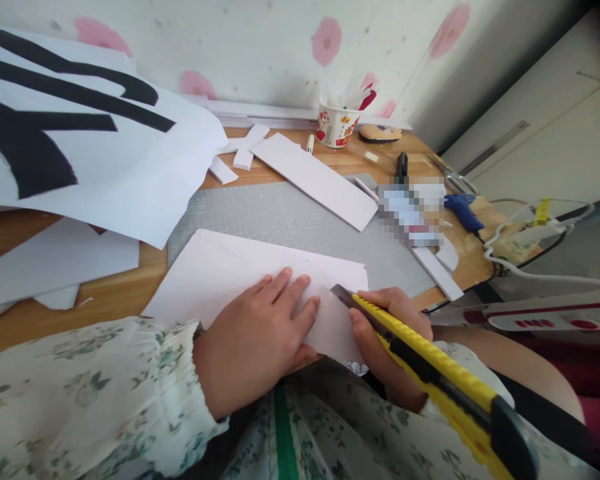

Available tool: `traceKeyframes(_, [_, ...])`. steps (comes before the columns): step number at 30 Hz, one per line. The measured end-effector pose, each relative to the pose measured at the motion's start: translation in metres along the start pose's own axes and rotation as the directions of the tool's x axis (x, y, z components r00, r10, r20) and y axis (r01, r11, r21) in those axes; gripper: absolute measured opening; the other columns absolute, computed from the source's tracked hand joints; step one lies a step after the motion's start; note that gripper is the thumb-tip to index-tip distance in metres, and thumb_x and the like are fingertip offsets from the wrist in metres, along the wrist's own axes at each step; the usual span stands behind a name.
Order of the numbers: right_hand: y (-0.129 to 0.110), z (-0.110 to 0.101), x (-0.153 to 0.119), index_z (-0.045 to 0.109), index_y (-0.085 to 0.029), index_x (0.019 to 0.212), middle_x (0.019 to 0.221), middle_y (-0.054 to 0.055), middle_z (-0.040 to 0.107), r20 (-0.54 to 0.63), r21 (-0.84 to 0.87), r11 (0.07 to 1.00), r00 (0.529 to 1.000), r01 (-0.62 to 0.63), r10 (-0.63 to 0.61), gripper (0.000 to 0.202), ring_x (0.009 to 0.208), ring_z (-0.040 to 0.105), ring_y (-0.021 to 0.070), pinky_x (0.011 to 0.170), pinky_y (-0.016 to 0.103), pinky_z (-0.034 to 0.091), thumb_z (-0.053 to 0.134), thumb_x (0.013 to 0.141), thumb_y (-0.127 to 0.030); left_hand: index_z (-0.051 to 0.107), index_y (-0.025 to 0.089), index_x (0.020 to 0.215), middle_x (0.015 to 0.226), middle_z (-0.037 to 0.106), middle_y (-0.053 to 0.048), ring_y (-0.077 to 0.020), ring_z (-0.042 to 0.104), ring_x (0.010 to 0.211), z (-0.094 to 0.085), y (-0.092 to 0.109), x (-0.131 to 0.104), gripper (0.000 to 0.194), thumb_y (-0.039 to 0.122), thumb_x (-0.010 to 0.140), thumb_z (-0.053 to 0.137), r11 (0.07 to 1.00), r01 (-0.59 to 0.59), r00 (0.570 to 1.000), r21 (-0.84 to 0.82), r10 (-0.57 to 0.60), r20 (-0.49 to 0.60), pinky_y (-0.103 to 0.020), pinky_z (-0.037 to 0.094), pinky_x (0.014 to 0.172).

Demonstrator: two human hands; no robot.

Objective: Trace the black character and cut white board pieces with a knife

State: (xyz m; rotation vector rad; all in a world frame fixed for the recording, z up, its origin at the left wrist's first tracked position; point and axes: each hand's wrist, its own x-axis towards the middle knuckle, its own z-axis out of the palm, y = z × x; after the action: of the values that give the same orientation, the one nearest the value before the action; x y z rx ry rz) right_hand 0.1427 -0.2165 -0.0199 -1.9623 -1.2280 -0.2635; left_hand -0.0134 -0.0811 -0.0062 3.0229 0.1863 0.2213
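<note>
A white board lies at the near edge of the grey cutting mat. My left hand rests flat on it with the fingers spread, near the board's middle. In my right hand is a yellow and black utility knife, gripped close to its front end. The blade is out, and its tip is over the right part of the board, a little right of my left fingers. Whether the tip touches the board I cannot tell. Faint lines show on the board's surface.
Large white sheets with black shapes cover the left side. A white strip lies across the mat's back. Behind stand a paper cup with pens and a rounded case. Scissors, a blue glue gun and a white cable are at right.
</note>
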Motion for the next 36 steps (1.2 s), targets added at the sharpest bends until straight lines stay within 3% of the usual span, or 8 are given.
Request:
traceKeyframes(11, [-0.009, -0.001, -0.014, 0.064, -0.024, 0.086, 0.07, 0.003, 0.07, -0.021, -0.07, 0.994, 0.997, -0.078, 0.077, 0.01, 0.061, 0.068, 0.0252, 0.061, 0.041, 0.049, 0.057, 0.086, -0.032, 0.067, 0.011, 0.129, 0.143, 0.06, -0.024, -0.0448, 0.057, 0.131, 0.002, -0.002, 0.001, 0.049, 0.039, 0.089, 0.073, 1.0, -0.011, 1.0, -0.009, 0.011, -0.009, -0.06, 0.052, 0.105])
traceKeyframes(18, [-0.007, -0.013, -0.014, 0.061, -0.027, 0.096, 0.071, 0.002, 0.071, 0.089, 0.012, 0.999, 0.995, 0.039, -0.04, 0.012, 0.058, 0.07, 0.0229, 0.055, 0.037, 0.056, 0.061, 0.085, -0.022, 0.067, 0.012, 0.128, 0.143, 0.06, -0.024, -0.0446, 0.057, 0.132, 0.003, -0.002, 0.001, 0.048, 0.04, 0.089, 0.073, 1.0, -0.002, 1.0, -0.022, 0.003, 0.002, -0.059, 0.051, 0.106])
traceKeyframes(25, [-0.008, -0.014, -0.018, 0.063, -0.024, 0.095, 0.068, 0.001, 0.071, 0.04, 0.051, 0.995, 0.995, 0.088, -0.09, 0.012, 0.052, 0.069, 0.0199, 0.048, 0.031, 0.057, 0.063, 0.084, -0.02, 0.066, 0.012, 0.127, 0.144, 0.06, -0.023, -0.044, 0.056, 0.133, 0.0, -0.002, 0.003, 0.048, 0.04, 0.089, 0.073, 1.0, -0.001, 1.0, -0.01, 0.001, 0.015, -0.058, 0.051, 0.107])
traceKeyframes(32, [-0.005, -0.011, -0.024, 0.066, -0.023, 0.091, 0.068, 0.001, 0.071, -0.008, 0.077, 0.997, 1.0, 0.004, -0.003, 0.008, 0.054, 0.067, 0.0185, 0.051, 0.03, 0.056, 0.062, 0.083, -0.023, 0.066, 0.012, 0.129, 0.144, 0.059, -0.023, -0.0444, 0.056, 0.132, 0.001, -0.002, 0.001, 0.049, 0.042, 0.09, 0.071, 1.0, -0.013, 1.0, 0.015, 0.012, 0.022, -0.059, 0.05, 0.106])
traceKeyframes(36, [0.01, -0.01, -0.017, 0.067, -0.023, 0.092, 0.073, 0.002, 0.071, 0.012, 0.19, 0.953, 0.971, -0.235, 0.237, 0.014, 0.061, 0.068, 0.0192, 0.053, 0.03, 0.054, 0.066, 0.086, -0.035, 0.066, 0.011, 0.13, 0.144, 0.059, -0.025, -0.0454, 0.056, 0.132, 0.004, -0.001, -0.001, 0.05, 0.042, 0.091, 0.07, 0.998, -0.029, 1.0, 0.048, 0.03, -0.005, -0.06, 0.051, 0.105])
